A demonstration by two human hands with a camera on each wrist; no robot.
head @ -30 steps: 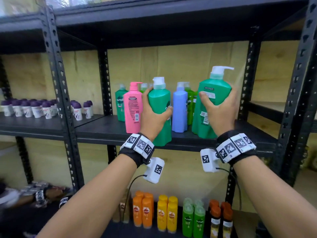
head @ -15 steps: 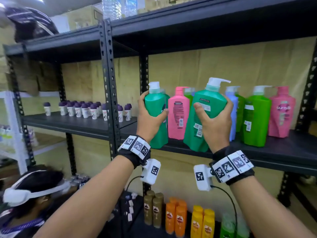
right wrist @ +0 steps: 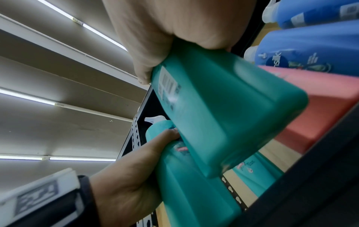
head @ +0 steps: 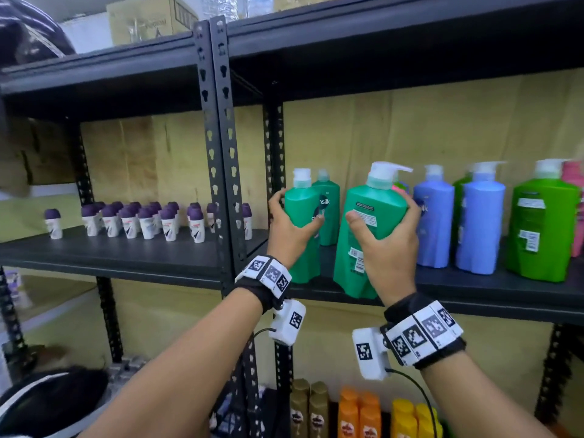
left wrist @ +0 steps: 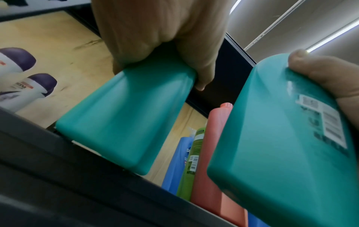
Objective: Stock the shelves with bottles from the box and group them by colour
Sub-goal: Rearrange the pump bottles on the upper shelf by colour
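My left hand (head: 295,213) grips a small teal-green bottle (head: 303,263) around its body, at the left end of the black shelf (head: 474,298). My right hand (head: 382,216) grips a larger teal pump bottle (head: 347,279), tilted, its base at the shelf's front edge. A third teal bottle (head: 328,197) stands right behind the left one. In the left wrist view the small bottle (left wrist: 126,115) hangs just over the shelf lip, the large one (left wrist: 281,153) beside it. The right wrist view shows my right hand (right wrist: 155,38) on the large bottle (right wrist: 223,115).
A pink bottle (head: 399,186) is mostly hidden behind the large one. Blue bottles (head: 433,222), a light-green bottle (head: 543,229) and another pink one (head: 573,184) stand to the right. A slotted post (head: 221,153) and purple-capped roll-ons (head: 142,219) lie left. A person's head (head: 47,403) is low left.
Both hands have carried their teal bottles left along the shelf, past the pink bottle, to the teal bottle at the left end. My view has turned left as well.
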